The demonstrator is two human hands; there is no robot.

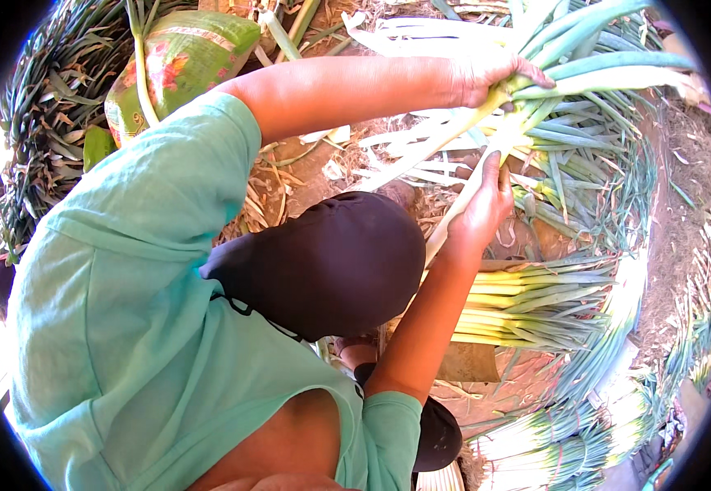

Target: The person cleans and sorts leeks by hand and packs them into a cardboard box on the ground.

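My left hand, in the upper right, is closed around a green onion, with a pale stalk slanting down and left from it. Thick blue-green leaves fan out beyond the fingers. Just below, my right hand grips a long white green onion stem, its thumb pressed along the stem. The two stems come close together between my hands; I cannot tell whether they belong to one plant.
Loose green onions lie beyond my hands. A neat row of trimmed green onions is at the right of my knee, with bundles at the lower right. A green flowered sack and a dark leaf heap are at the upper left.
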